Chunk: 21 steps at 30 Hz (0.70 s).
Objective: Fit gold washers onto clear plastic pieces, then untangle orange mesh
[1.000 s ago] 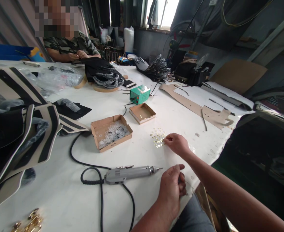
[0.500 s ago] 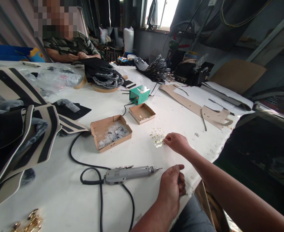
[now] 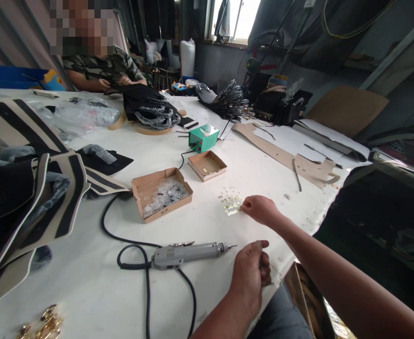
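Note:
Small gold washers (image 3: 232, 205) lie scattered on the white table. At their right edge my right hand (image 3: 261, 210) rests with its fingers pinched together, the fingertips touching or just beside the nearest washers. Whatever is in that pinch is too small to make out. Closer to me, my left hand (image 3: 250, 272) has its fingers curled in and the thumb laid along the top; what it holds, if anything, is hidden. A grey electric screwdriver (image 3: 189, 254) lies on its side left of this hand, its bit pointing toward it.
A cardboard tray (image 3: 168, 212) holds clear plastic washers; a smaller cardboard tray (image 3: 207, 176) holds a few gold pieces. Behind is a green power box (image 3: 203, 139). A black cable (image 3: 103, 219) loops across the table. Gold hardware (image 3: 44, 325) lies front left. A co-worker (image 3: 101, 70) sits opposite.
My right hand has shifted very slightly right and toward me at the washers' edge. My left hand stays in place. The co-worker's hands have moved a little apart.

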Available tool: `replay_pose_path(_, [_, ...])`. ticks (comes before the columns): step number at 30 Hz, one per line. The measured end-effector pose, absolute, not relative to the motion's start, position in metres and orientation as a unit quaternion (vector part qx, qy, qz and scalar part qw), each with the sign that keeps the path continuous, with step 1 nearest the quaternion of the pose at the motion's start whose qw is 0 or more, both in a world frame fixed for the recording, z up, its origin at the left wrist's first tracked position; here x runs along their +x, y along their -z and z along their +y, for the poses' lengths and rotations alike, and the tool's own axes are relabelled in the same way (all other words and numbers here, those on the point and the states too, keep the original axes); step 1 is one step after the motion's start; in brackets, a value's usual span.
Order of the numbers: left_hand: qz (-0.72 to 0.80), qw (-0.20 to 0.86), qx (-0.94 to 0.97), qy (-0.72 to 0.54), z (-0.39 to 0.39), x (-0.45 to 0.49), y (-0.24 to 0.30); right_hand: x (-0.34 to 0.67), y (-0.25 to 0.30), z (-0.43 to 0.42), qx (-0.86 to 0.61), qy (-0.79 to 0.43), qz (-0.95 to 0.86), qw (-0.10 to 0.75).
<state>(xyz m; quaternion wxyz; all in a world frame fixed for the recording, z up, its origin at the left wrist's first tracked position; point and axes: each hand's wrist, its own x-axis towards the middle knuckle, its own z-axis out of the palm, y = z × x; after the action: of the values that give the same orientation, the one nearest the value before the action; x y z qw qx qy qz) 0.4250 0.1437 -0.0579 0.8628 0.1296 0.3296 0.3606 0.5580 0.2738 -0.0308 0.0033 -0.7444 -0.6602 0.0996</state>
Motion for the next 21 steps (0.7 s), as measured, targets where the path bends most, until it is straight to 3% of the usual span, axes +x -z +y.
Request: replay_pose_path(21, [0.315,0.869,0.089,-0.370,0.146,0.426,0.063,0.570,0.033,0.251,-0.725,-0.103,-0.676,0.078])
